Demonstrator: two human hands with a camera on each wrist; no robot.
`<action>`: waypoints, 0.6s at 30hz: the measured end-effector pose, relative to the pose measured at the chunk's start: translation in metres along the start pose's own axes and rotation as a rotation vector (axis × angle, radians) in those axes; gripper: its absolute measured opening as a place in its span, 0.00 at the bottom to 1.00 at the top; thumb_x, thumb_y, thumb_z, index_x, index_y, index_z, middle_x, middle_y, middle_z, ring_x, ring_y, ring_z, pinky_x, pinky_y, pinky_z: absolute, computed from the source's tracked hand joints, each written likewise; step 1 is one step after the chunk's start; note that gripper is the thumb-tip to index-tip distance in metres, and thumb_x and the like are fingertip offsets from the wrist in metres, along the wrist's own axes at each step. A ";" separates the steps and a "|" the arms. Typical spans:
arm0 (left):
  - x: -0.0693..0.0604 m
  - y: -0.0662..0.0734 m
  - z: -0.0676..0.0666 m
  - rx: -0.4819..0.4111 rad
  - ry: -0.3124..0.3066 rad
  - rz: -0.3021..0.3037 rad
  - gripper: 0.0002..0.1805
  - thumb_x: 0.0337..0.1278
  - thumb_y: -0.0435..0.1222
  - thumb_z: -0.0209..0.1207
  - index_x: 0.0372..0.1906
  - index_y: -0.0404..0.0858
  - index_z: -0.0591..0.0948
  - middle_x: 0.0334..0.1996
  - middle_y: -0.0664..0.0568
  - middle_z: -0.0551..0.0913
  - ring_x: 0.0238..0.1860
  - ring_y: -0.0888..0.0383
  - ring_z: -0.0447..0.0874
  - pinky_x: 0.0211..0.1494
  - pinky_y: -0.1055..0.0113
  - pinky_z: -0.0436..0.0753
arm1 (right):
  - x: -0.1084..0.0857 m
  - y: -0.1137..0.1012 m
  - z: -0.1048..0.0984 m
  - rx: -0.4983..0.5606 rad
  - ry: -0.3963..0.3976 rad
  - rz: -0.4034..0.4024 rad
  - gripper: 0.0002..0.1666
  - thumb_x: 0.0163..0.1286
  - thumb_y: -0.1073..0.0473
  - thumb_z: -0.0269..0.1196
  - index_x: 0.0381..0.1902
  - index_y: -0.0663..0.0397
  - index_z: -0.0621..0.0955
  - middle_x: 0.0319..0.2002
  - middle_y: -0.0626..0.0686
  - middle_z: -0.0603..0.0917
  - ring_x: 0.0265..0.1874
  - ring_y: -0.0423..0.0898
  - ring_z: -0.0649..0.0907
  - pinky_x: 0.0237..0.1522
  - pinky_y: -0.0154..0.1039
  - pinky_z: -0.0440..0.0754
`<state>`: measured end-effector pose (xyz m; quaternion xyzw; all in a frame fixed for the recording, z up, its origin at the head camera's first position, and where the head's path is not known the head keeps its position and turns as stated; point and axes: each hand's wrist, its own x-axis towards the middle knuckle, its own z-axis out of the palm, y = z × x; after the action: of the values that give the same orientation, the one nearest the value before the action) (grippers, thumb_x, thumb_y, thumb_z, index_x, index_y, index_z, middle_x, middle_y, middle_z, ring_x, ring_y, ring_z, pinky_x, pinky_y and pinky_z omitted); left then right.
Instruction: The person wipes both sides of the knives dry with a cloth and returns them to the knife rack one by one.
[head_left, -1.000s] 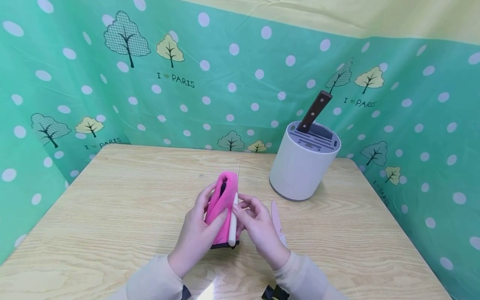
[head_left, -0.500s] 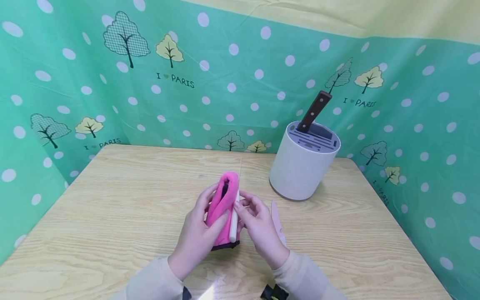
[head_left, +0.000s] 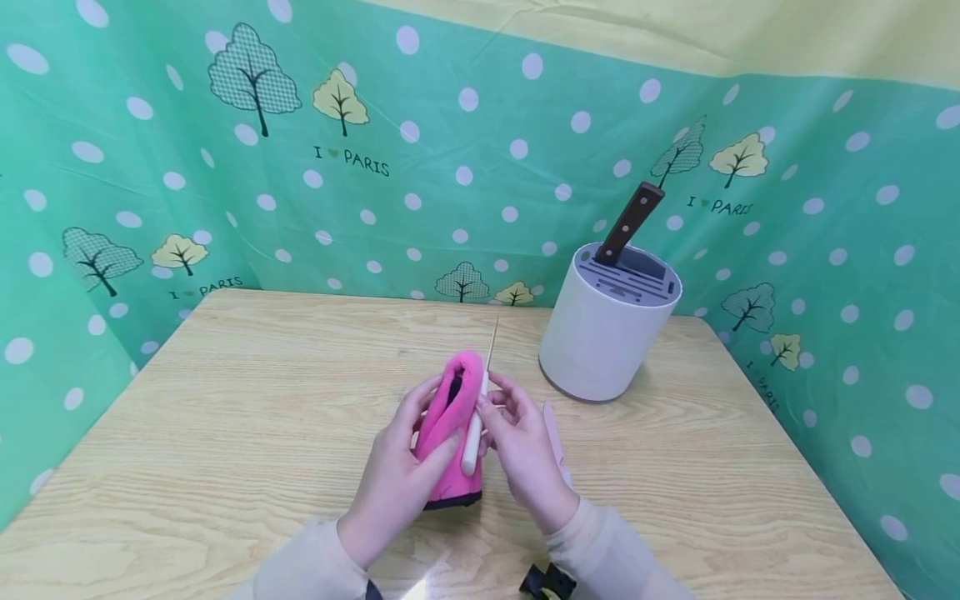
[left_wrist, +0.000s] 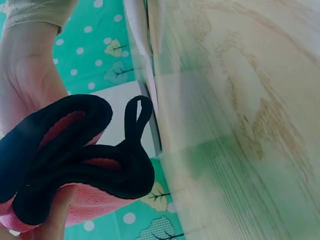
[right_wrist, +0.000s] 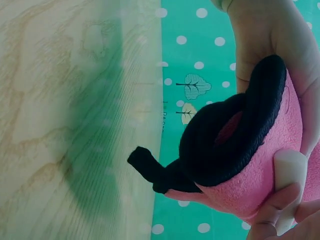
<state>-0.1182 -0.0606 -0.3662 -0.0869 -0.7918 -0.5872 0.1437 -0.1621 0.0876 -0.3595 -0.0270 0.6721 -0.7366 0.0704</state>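
My left hand (head_left: pixel 399 479) grips a folded pink towel (head_left: pixel 442 412) above the table. The towel has black edging (right_wrist: pixel 235 150) and a black hanging loop (left_wrist: pixel 137 117). With thumb and fingers, my right hand (head_left: pixel 525 450) pinches the handle of a white-handled knife (head_left: pixel 474 437). The knife lies along the towel's right side. Its thin blade (head_left: pixel 492 346) is seen nearly edge-on and points up and away, tip leaning right. In the right wrist view the handle's butt end (right_wrist: pixel 291 167) shows against the pink cloth. The left fingers behind the towel are partly hidden.
A pink-bladed knife (head_left: pixel 552 433) lies on the wooden table (head_left: pixel 300 375), partly behind my right hand. A white knife block (head_left: pixel 600 333) stands at the back right, with a brown-handled knife (head_left: pixel 630 223) in it. A green patterned curtain (head_left: pixel 420 167) hangs behind.
The white-handled knife has shifted up and right, and its tip has tilted rightward, away from the towel. The towel has moved slightly right and down. Both hands keep their holds.
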 end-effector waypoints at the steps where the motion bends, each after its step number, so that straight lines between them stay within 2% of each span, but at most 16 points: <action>1: 0.000 0.000 0.000 0.002 0.002 0.002 0.36 0.56 0.25 0.63 0.70 0.48 0.68 0.54 0.45 0.83 0.44 0.51 0.83 0.34 0.73 0.85 | 0.000 0.000 0.000 0.001 0.004 -0.002 0.29 0.75 0.65 0.55 0.71 0.65 0.64 0.47 0.57 0.72 0.31 0.39 0.76 0.25 0.28 0.77; 8: -0.004 0.001 -0.001 0.000 -0.002 0.016 0.36 0.56 0.26 0.64 0.70 0.48 0.69 0.55 0.45 0.83 0.45 0.50 0.83 0.36 0.74 0.85 | 0.005 -0.002 -0.002 0.008 0.048 -0.012 0.30 0.74 0.64 0.57 0.71 0.64 0.65 0.48 0.58 0.75 0.31 0.39 0.77 0.25 0.28 0.77; 15: -0.007 0.002 0.000 -0.038 -0.025 -0.018 0.35 0.57 0.26 0.64 0.69 0.48 0.69 0.55 0.46 0.82 0.45 0.51 0.83 0.36 0.73 0.86 | 0.011 -0.004 -0.004 0.014 0.069 -0.014 0.28 0.75 0.63 0.56 0.70 0.63 0.66 0.47 0.58 0.75 0.29 0.38 0.76 0.25 0.28 0.76; 18: -0.008 0.002 0.000 -0.036 -0.025 -0.015 0.36 0.56 0.26 0.65 0.69 0.48 0.70 0.55 0.46 0.83 0.45 0.52 0.83 0.37 0.73 0.86 | 0.014 -0.005 -0.006 0.013 0.079 -0.021 0.28 0.76 0.63 0.55 0.70 0.64 0.66 0.47 0.58 0.75 0.27 0.38 0.75 0.25 0.27 0.76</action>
<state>-0.1102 -0.0595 -0.3670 -0.0911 -0.7834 -0.6014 0.1277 -0.1766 0.0919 -0.3559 -0.0043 0.6693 -0.7421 0.0362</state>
